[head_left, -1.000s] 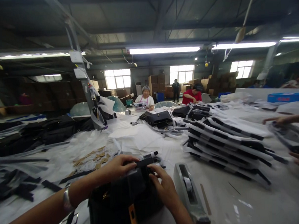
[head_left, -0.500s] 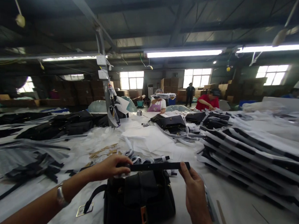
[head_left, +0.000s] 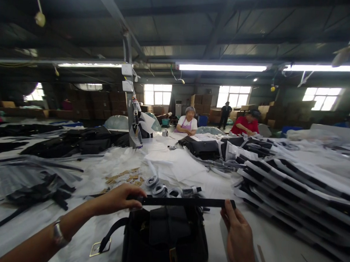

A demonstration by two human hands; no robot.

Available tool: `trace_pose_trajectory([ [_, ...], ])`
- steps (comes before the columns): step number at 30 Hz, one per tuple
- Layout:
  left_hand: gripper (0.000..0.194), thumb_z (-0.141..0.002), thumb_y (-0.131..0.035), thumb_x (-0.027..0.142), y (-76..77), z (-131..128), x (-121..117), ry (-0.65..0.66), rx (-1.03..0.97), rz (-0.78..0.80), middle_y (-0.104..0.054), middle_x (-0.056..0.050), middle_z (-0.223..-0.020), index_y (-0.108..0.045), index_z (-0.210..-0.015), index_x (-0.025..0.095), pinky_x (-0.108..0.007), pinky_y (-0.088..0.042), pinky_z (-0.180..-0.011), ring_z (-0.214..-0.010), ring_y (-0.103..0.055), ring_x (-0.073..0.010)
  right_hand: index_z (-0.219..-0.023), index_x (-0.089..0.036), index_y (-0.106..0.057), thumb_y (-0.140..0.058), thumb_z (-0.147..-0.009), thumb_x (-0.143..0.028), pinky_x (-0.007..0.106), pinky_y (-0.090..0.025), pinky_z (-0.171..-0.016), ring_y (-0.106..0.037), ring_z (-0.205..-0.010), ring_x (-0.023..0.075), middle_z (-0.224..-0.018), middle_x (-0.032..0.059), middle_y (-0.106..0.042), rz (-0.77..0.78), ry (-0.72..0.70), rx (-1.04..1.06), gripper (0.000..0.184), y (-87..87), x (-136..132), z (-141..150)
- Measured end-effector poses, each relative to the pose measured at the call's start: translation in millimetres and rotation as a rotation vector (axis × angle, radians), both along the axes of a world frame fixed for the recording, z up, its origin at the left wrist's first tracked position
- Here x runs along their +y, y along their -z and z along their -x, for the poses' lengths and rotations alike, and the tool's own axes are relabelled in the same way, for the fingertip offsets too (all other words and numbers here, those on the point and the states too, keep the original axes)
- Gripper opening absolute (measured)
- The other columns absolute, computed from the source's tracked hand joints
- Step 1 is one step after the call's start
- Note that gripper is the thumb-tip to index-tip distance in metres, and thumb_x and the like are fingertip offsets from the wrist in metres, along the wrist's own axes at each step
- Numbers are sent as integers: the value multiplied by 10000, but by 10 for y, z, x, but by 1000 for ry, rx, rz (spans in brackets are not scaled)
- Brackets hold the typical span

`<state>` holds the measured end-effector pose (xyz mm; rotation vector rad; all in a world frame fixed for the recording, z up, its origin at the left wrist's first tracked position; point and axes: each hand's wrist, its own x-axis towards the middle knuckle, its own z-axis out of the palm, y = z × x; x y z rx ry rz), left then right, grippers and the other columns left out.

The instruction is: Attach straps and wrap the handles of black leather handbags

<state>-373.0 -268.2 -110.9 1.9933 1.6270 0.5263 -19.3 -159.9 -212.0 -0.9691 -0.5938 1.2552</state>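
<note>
A dark strap (head_left: pixel 186 201) is stretched level between my two hands, above a black handbag (head_left: pixel 166 238). My left hand (head_left: pixel 125 198) pinches the strap's left end. At the other end, my right hand (head_left: pixel 238 230) grips it between thumb and fingers. The handbag stands upright at the front of the table, with a gold clasp (head_left: pixel 173 258) low on its front. From its left side a short strap curves down to a square gold buckle (head_left: pixel 100 247) lying on the white surface.
Wrapped rolled straps (head_left: pixel 161 189) lie just behind the handbag. A tall stack of black pieces layered with white sheets (head_left: pixel 293 202) fills the right. Brown scraps (head_left: pixel 128 177) and clear plastic (head_left: pixel 25 178) are on the left. Co-workers (head_left: pixel 188 122) sit across the table beyond a post (head_left: pixel 130 117).
My hands have moved farther apart, drawing out more of the strap between them. The right hand has shifted right and the left slightly left. The camera view has tilted a little.
</note>
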Motion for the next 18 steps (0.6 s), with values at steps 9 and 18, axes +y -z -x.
trace_pose_trajectory([
  [9,336,-815,-673,414,-98,-269,161,37,5,-69,-703,-17,-912,-706,-1092,228,-233,-454,-760,-841,-629,-183,-849,-183,-727,-768,-730,-461,200,-493,-605,-605,-670,126,-734,-27,-700,-176,-298,-160,305,-307,-205,434],
  [18,470,-729,-757,387,-822,-334,456,-16,-295,-113,-691,-6,-732,-686,-1126,147,-222,-459,-543,-577,-584,-126,-765,-227,-679,-797,-660,-518,254,-538,-723,-635,-697,115,-747,-37,-689,-406,-317,241,331,-1294,-50,1102],
])
